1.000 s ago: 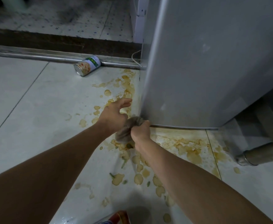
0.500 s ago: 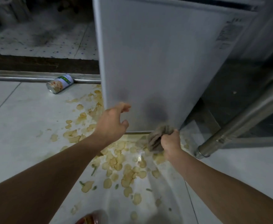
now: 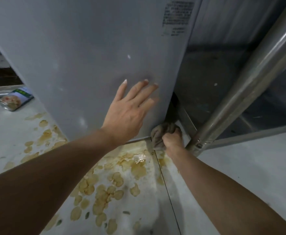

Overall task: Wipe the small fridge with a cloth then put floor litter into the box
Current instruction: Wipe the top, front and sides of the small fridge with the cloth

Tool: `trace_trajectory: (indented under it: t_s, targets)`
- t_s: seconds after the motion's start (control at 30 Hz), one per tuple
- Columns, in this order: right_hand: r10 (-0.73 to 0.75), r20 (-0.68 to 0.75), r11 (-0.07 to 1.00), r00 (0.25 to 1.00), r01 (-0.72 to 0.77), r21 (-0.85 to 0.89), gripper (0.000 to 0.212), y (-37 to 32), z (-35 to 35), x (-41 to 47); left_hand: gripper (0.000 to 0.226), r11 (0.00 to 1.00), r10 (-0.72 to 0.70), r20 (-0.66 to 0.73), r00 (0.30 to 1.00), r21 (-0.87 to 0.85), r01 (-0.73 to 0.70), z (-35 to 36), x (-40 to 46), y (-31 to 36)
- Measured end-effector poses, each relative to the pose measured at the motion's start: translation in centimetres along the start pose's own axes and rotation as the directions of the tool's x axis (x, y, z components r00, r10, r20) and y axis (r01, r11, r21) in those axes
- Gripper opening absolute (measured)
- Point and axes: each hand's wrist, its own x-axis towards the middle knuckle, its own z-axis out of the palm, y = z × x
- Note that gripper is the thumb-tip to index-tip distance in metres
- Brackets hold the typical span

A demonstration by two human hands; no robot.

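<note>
Head view: wiping under way at the lower right corner of the small fridge. Right hand bunched tight around the cloth, fingers curled in a fist on it, pressing the wad against the corner edge just above the floor. Left hand lying flat on the fridge's grey side panel, fingers spread wide, holding nothing, apparently bracing. Panel rising up and to the left from the cloth, long axis roughly vertical, so probably calling for an upward stroke from the right hand, already nearer. Metal pole slanting close on the right, crowding that wrist and leaving little room for the elbow. Litter waiting: chips scattered over a yellowish wet spill directly below both forearms, 1 can lying on its side well off to the left by the fridge's far edge. Box not in view.
</note>
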Motion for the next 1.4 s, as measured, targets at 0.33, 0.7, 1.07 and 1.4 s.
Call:
trace_trajectory:
  t_s: [0.33,0.7,1.07,1.4]
  targets:
    - [-0.072,0.144,0.961,0.987,0.107,-0.256,0.060,-0.8,1.2,4.0,0.057,0.968,0.105,-0.068,0.992,0.235,-0.086,2.6,1.8,-1.8]
    - [-0.224,0.009,0.969,0.975,0.224,-0.105,0.034,-3.7,1.6,1.3,0.054,0.926,0.143,-0.051,0.988,0.360,-0.116,1.6,1.7,-1.6]
    - [-0.492,-0.020,0.848,0.870,0.484,0.215,0.049,-11.4,-1.5,-3.1,0.047,0.851,0.263,0.097,0.960,0.447,-0.278,-3.6,3.5,-2.3]
    - [-0.629,-0.041,0.725,0.776,0.605,0.328,0.038,-17.3,-5.0,-6.1,0.046,0.857,0.148,-0.120,0.982,0.511,-0.067,-11.4,8.3,-4.4]
